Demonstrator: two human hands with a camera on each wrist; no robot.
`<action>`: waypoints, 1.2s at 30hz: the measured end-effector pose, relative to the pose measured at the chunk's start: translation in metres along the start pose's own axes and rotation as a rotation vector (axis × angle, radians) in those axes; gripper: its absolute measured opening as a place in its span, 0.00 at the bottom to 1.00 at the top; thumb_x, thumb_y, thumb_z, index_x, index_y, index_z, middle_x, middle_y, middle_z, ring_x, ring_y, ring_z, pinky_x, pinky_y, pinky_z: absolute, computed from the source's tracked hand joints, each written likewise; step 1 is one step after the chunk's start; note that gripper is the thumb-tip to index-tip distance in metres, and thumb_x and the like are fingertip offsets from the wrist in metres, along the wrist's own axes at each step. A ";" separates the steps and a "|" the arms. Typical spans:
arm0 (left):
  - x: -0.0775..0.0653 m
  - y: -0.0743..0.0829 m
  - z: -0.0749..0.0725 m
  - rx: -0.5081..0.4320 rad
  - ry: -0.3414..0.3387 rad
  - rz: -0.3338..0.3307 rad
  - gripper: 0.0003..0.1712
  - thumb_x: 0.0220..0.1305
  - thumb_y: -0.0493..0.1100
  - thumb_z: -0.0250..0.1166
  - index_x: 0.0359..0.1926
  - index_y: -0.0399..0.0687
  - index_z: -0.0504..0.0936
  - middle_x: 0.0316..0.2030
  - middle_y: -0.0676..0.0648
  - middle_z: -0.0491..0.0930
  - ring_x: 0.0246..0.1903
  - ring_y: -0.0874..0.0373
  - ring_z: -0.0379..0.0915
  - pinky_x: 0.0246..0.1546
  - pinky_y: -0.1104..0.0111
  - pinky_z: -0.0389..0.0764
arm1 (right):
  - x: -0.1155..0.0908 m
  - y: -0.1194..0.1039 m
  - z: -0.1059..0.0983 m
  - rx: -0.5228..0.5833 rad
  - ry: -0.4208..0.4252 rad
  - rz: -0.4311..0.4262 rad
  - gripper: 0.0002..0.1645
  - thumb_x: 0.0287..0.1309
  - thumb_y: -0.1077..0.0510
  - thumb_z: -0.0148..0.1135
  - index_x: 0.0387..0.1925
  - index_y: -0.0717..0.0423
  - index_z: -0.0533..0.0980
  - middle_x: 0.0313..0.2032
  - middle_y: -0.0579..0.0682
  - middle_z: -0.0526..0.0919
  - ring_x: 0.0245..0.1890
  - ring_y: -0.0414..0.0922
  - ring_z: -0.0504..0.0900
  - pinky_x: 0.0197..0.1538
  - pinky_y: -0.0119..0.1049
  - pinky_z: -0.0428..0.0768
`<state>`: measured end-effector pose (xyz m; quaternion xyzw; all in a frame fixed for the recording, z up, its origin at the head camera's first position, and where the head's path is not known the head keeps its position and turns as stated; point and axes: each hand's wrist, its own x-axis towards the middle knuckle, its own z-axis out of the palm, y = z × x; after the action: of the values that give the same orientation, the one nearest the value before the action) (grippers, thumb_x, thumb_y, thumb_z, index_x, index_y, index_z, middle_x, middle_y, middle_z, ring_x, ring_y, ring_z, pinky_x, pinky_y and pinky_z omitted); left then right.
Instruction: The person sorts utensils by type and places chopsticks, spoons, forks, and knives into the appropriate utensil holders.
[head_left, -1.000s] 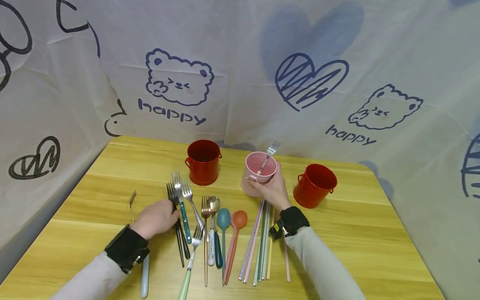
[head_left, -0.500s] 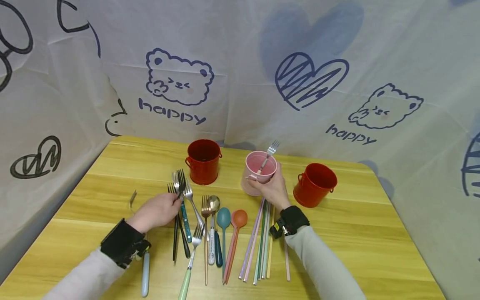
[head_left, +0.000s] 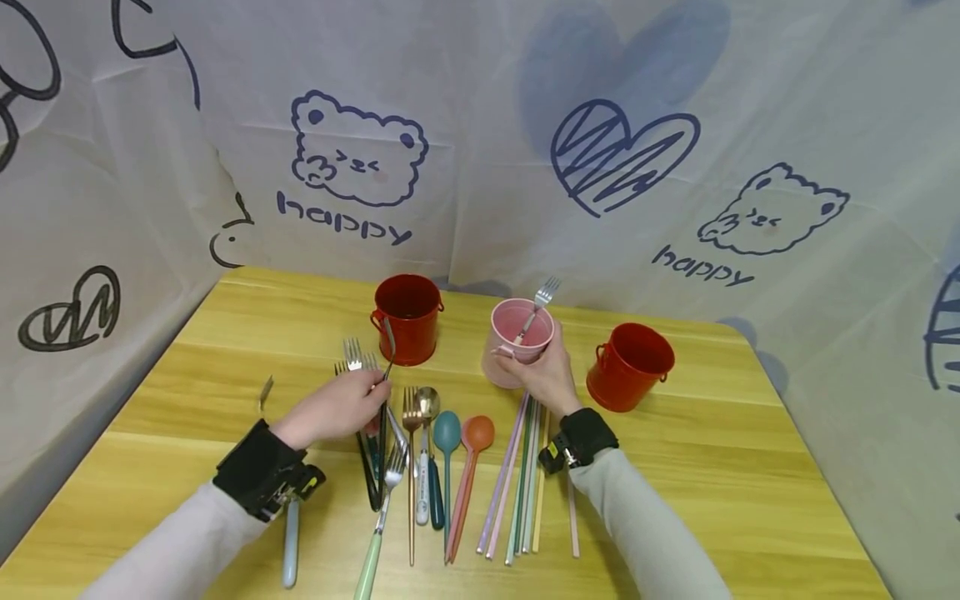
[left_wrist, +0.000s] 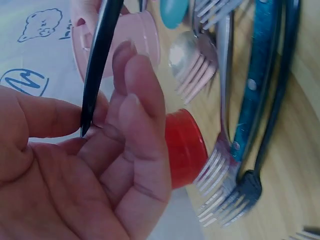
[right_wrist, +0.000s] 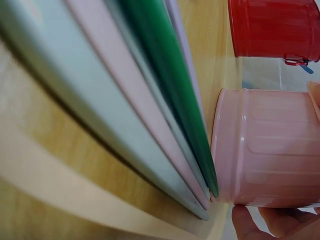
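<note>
My left hand (head_left: 337, 408) pinches a black fork (head_left: 389, 343) between thumb and fingers, lifted over other cutlery with its tines pointing up beside the left red bucket (head_left: 411, 340). In the left wrist view its dark handle (left_wrist: 101, 60) slants up from the thumb. Below it lie another black fork (left_wrist: 246, 192) and a blue-handled fork (left_wrist: 254, 85). My right hand (head_left: 553, 382) grips the pink bucket (head_left: 498, 368), thumb near the rim and fingers around the side. A silver fork (head_left: 546, 295) leans inside this bucket, tines above the rim.
A second red bucket (head_left: 624, 379) stands at the right. Front centre hold a gold fork (head_left: 412, 417), a gold spoon (head_left: 428, 403), a teal spoon (head_left: 447, 433), an orange spoon (head_left: 479, 433) and several coloured chopsticks (head_left: 517, 492). Nearer lies a green-handled fork (head_left: 369, 567).
My left hand has picked the black fork up from the table, turned it and carried it rightward toward the left red bucket. The right hand stays on the pink bucket.
</note>
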<state>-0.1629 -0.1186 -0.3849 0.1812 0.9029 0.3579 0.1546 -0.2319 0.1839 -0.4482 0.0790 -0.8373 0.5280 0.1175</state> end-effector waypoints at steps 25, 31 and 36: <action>0.058 0.064 -0.006 0.205 0.325 0.194 0.12 0.72 0.44 0.50 0.37 0.42 0.74 0.16 0.48 0.67 0.13 0.57 0.65 0.15 0.69 0.67 | -0.002 -0.004 -0.001 0.014 -0.013 -0.009 0.56 0.41 0.54 0.77 0.67 0.58 0.53 0.61 0.59 0.68 0.61 0.54 0.67 0.63 0.52 0.66; 0.076 0.092 -0.009 0.202 0.471 0.270 0.18 0.73 0.47 0.49 0.54 0.40 0.74 0.17 0.48 0.68 0.12 0.56 0.64 0.12 0.68 0.65 | 0.001 0.003 0.001 -0.020 0.004 0.011 0.57 0.40 0.51 0.77 0.67 0.54 0.53 0.61 0.54 0.67 0.61 0.48 0.67 0.63 0.47 0.67; 0.087 0.111 -0.008 0.154 0.601 0.381 0.14 0.72 0.46 0.50 0.49 0.42 0.74 0.16 0.49 0.66 0.12 0.57 0.63 0.13 0.68 0.65 | 0.000 0.002 0.001 -0.022 0.010 0.004 0.57 0.40 0.52 0.77 0.67 0.55 0.53 0.61 0.55 0.67 0.61 0.50 0.67 0.63 0.50 0.67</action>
<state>-0.2192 -0.0105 -0.3145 0.2442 0.8823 0.3484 -0.2013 -0.2327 0.1839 -0.4501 0.0735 -0.8427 0.5193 0.1216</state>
